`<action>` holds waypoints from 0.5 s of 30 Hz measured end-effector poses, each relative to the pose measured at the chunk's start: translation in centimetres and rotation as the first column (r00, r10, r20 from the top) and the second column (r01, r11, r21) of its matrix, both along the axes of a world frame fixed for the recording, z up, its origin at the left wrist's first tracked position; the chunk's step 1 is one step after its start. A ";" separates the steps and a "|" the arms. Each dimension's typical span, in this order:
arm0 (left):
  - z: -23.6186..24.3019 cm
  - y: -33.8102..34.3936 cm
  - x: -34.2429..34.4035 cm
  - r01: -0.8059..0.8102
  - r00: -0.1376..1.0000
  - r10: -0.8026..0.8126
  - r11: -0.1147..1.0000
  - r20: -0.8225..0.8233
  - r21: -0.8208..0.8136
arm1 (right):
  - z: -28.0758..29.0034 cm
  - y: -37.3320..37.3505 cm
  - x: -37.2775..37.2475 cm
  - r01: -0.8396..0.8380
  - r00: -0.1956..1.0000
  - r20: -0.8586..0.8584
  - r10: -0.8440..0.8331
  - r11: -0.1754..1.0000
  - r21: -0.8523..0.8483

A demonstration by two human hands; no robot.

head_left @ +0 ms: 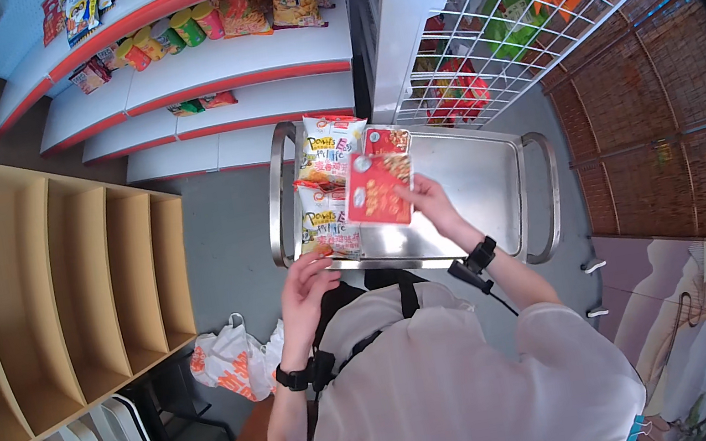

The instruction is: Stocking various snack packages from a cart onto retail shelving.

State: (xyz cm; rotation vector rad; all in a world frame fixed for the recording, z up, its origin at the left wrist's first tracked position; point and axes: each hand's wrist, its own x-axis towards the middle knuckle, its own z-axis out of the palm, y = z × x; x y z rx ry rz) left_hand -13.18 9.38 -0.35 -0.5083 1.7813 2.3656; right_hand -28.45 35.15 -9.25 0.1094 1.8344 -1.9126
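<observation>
Red packet (377, 191) hangs over the left half of the steel cart (468, 188), its right edge clamped between the fingers of the right hand (434, 205). Just beyond it on the cart lies a second red packet (386, 138), partly covered. A farther white snack bag (330, 150) and a nearer white snack bag (328, 220) line the cart's left end. At the cart's near left corner, the left hand (298, 292) has its fingers curled and slightly apart; whether they touch the nearer bag I cannot tell.

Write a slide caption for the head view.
Right hand holds a red packet over a cart, left hand near snack bags.
</observation>
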 end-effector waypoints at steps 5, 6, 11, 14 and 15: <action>-1.3 -3.0 3.7 -0.201 0.974 0.210 0.974 0.080 -0.107 | -9.3 3.0 -5.9 0.198 0.968 -0.175 -0.178 0.975 0.103; -1.5 -3.4 4.3 -0.205 0.974 0.214 0.973 0.076 -0.110 | -10.7 3.1 -7.1 0.195 0.968 -0.177 -0.175 0.976 0.099; -1.6 -4.6 7.5 -0.331 0.924 0.354 0.930 0.147 -0.158 | -14.7 2.1 -10.1 0.256 0.944 -0.302 -0.135 0.875 0.411; -1.6 -4.7 8.8 -0.373 0.905 0.396 0.914 0.157 -0.157 | -15.4 1.6 -10.3 0.247 0.950 -0.303 -0.074 0.774 0.583; -1.7 -4.7 9.0 -0.387 0.896 0.411 0.908 0.169 -0.159 | -15.5 1.5 -10.2 0.243 0.950 -0.305 -0.070 0.779 0.578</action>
